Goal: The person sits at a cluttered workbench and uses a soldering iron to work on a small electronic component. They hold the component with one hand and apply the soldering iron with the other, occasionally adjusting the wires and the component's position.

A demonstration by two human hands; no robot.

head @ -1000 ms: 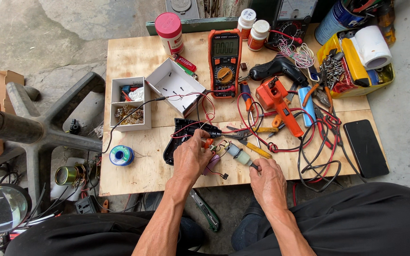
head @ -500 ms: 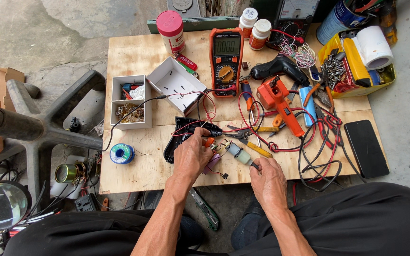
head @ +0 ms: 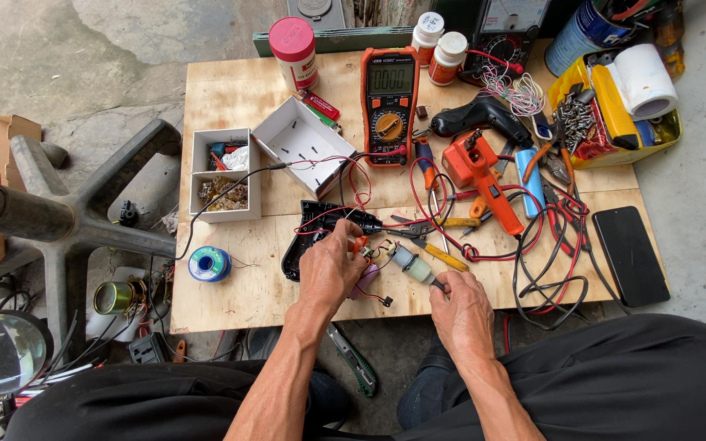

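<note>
The left hand [head: 330, 269] is curled, fingers pinched on a small wired part [head: 367, 250] near the surface's [head: 230, 302] front edge. At its 3 o'clock, the right hand [head: 461, 302] grips a soldering iron [head: 417, 265], tip pointing to 10 o'clock. Both hands have barely shifted since earlier.

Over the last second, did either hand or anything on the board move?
Almost nothing changed. The left hand stays on the small wired part by the black casing, and the right hand still pinches the end of the small grey motor; neither took hold of anything new or let go. The multimeter, solder spool, phone and orange tool lie where they were.
</note>
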